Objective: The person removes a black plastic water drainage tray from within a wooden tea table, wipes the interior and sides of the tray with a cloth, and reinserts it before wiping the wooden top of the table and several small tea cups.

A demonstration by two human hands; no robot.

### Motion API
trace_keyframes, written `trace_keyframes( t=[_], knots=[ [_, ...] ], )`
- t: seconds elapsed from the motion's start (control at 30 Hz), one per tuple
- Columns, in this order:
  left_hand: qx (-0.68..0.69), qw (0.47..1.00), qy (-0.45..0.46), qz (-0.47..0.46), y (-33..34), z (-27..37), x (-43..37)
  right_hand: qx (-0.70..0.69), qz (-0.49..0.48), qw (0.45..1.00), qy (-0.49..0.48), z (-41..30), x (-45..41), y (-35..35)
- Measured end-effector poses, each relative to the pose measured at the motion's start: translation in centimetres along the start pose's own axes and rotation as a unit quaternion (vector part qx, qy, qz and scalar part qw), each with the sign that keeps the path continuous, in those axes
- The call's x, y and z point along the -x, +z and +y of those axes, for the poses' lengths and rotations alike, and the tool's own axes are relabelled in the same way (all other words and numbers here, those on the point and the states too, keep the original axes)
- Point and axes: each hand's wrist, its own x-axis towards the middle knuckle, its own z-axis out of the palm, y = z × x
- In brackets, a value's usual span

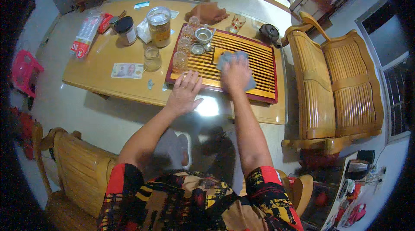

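Observation:
A slatted wooden tea tray (259,65) with a dark red rim lies on the low table. My right hand (237,72) presses a grey-blue cloth (250,84) flat onto its slats. Resting on the tray's near left edge is my left hand (185,91), holding nothing, fingers slightly apart. Several small patterned glasses (180,62) line the tray's left side. Beside them are a tea strainer (203,35) and a small glass dish (197,48).
Left of the tray stand a glass jar (152,58), a large lidded jar (159,26) and a black-lidded jar (125,30). A banknote (127,70) lies nearby. Behind the tray are a patterned glass (237,24), a dark teapot (269,33) and a brown cloth-like bundle (207,13).

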Motion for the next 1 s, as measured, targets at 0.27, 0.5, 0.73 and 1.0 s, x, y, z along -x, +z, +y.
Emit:
trace_keyframes(
  t=[0.27, 0.5, 0.73, 1.0],
  knots=[
    [-0.018, 1.000, -0.005, -0.006, -0.3, -0.5, 0.4, -0.041, -0.047, 0.993, -0.100, -2.3, -0.1, -0.4],
    [-0.006, 1.000, -0.001, -0.004, 0.2, -0.4, 0.4, 0.074, -0.086, 0.992, 0.058, 7.7, -4.0, -0.2],
    [-0.017, 1.000, -0.005, 0.015, 0.4, -0.1, 0.3, 0.028, -0.025, 0.999, 0.021, 3.4, -2.3, 0.3],
    [-0.023, 1.000, -0.010, 0.011, 0.0, -0.2, -0.1, -0.056, -0.020, 0.986, -0.156, -2.2, 0.7, 0.1]
  ],
)
